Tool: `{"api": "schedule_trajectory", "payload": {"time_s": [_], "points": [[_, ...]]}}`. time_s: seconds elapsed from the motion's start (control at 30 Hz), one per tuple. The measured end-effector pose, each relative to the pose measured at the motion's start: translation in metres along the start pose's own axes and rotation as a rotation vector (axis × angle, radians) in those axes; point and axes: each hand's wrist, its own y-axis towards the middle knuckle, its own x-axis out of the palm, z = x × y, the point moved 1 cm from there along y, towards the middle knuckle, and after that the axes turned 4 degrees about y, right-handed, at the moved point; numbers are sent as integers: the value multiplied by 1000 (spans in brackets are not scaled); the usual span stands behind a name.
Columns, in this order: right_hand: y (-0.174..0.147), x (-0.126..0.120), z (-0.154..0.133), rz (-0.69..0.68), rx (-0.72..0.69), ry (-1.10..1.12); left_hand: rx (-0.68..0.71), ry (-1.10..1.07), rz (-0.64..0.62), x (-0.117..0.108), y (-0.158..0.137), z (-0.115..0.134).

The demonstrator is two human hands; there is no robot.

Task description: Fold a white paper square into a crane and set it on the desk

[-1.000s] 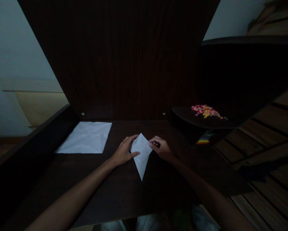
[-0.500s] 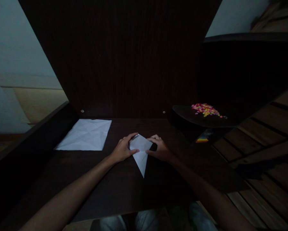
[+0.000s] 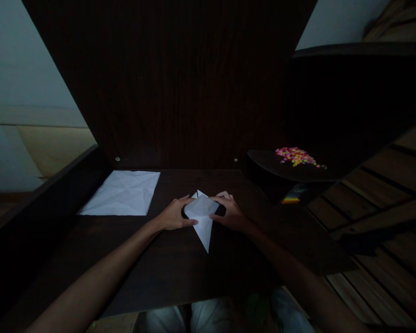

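Both my hands are on a folded sheet of white paper [image 3: 203, 224], a kite shape whose long point faces me. My left hand [image 3: 174, 214] pinches its left side, thumb on the front and fingers along the upper edge. At the right edge, my right hand [image 3: 231, 212] grips it the same way, with some fingers behind it. Near the top, the layers stand slightly apart and a dark gap shows. To the left lies a creased, flat white paper square [image 3: 124, 193].
A dark wooden desk [image 3: 152, 273] carries the papers, with a raised side board [image 3: 55, 185] at left and a tall back panel [image 3: 180, 92]. At right, a rounded shelf [image 3: 263, 162] holds a heap of small colourful beads [image 3: 296, 156]. Below it sits a yellow-orange item [image 3: 291, 200].
The paper's top layers have parted, and a small point now shows above the fold. My left fingers have shifted down from the tip, and the left thumb has slid slightly left and down.
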Motion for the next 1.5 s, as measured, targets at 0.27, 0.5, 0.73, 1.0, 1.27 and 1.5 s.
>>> {"api": "schedule_trajectory", "payload": {"time_s": [0.27,0.5,0.73,1.0,1.27,1.5], "points": [[1,1,-2,32,-87,-49,139,198,6,0,2,-4],[2,4,4,193,-97,-3,116,356,136,6,1,-2],[0,6,4,-99,-268,-75,-20,212,192,4,1,3],[1,7,15,-73,-254,-174,-78,-218,213,-6,5,-20],[2,8,17,-88,-273,-185,-33,-106,133,-5,4,-9],[1,7,13,-65,-280,-211,354,221,200,1,0,-3]]}}
